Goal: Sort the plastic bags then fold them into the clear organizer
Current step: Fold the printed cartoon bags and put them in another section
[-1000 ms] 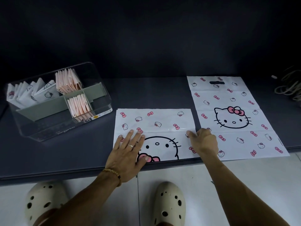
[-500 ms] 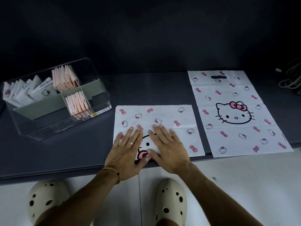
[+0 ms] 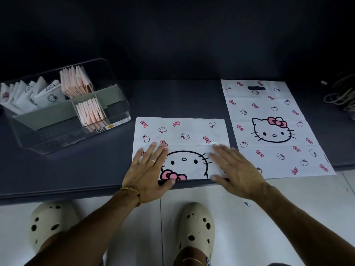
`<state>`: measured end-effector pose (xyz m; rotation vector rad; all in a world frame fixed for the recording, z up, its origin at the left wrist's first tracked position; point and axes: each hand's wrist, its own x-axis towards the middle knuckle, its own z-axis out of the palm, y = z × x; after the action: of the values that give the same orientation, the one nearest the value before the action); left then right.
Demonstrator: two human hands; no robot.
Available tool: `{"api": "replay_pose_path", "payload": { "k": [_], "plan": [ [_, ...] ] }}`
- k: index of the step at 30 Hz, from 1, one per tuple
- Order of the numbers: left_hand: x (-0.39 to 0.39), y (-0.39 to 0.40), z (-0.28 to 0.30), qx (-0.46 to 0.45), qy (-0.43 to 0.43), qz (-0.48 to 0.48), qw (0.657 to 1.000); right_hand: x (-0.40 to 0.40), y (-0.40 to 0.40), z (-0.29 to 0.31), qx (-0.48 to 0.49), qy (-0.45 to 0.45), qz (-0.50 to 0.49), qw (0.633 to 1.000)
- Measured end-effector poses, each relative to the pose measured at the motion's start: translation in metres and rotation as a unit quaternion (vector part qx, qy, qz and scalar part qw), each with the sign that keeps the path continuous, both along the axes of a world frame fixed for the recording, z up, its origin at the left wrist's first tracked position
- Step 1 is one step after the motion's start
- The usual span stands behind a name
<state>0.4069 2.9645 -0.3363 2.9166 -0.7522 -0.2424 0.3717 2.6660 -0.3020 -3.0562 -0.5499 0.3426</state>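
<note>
A white cartoon-cat plastic bag, folded in half point(image 3: 184, 135), lies flat at the near edge of the dark table point(image 3: 76, 169). My left hand point(image 3: 148, 169) presses flat on its left part, fingers straight. On its right part rests my right hand point(image 3: 236, 169), also flat with spread fingers. A second, unfolded bag of the same print point(image 3: 272, 129) lies to the right, its handle hole at the far end. The clear organizer point(image 3: 63, 139) stands at the left, holding several folded white bags point(image 3: 34, 96) and folded pink bags point(image 3: 88, 110) in separate compartments.
A coil of pale cord point(image 3: 342, 93) lies at the table's far right. Below the table edge are the white tiled floor point(image 3: 288, 217) and my two cream clogs point(image 3: 196, 229). A dark wall closes the back.
My right hand slid from the bag's right edge to its centre beside the left hand, then back out to the right, smoothing the fold. The left hand stayed put.
</note>
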Motion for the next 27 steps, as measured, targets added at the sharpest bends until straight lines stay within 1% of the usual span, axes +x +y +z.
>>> {"api": "replay_pose_path", "payload": {
  "k": [3,11,14,17,18,20,22,24,25,27],
  "plan": [
    [-0.001,0.0,0.0,0.003,0.002,0.003,1.0,-0.003,0.02,-0.004,0.051,-0.006,0.021,0.998],
    [0.0,-0.001,-0.001,0.005,0.003,0.007,1.0,0.004,0.03,0.0,0.067,-0.032,-0.002,0.997],
    [0.001,-0.002,-0.001,0.001,0.012,0.004,1.0,0.014,0.031,0.009,0.108,-0.01,-0.036,0.993],
    [0.005,0.001,0.005,-0.013,0.015,-0.002,1.0,0.018,0.032,0.021,0.145,0.029,-0.094,0.985],
    [0.007,0.002,0.009,-0.016,0.015,-0.004,1.0,0.017,0.03,0.026,0.139,0.051,-0.112,0.983],
    [0.014,0.004,0.019,-0.037,0.028,-0.004,0.999,0.013,0.022,0.03,0.098,0.075,-0.122,0.985],
    [0.023,0.006,0.032,-0.077,0.08,0.025,0.994,0.01,0.015,0.032,0.089,0.054,-0.137,0.985],
    [0.034,0.014,0.047,-0.138,0.151,0.074,0.976,0.012,0.008,0.036,0.131,0.034,-0.211,0.968],
    [0.038,0.021,0.052,-0.164,0.162,0.093,0.969,0.015,0.006,0.037,0.168,0.044,-0.257,0.951],
    [0.044,0.036,0.057,-0.201,0.162,0.141,0.956,0.019,0.003,0.038,0.256,0.075,-0.318,0.91]
  ]
}}
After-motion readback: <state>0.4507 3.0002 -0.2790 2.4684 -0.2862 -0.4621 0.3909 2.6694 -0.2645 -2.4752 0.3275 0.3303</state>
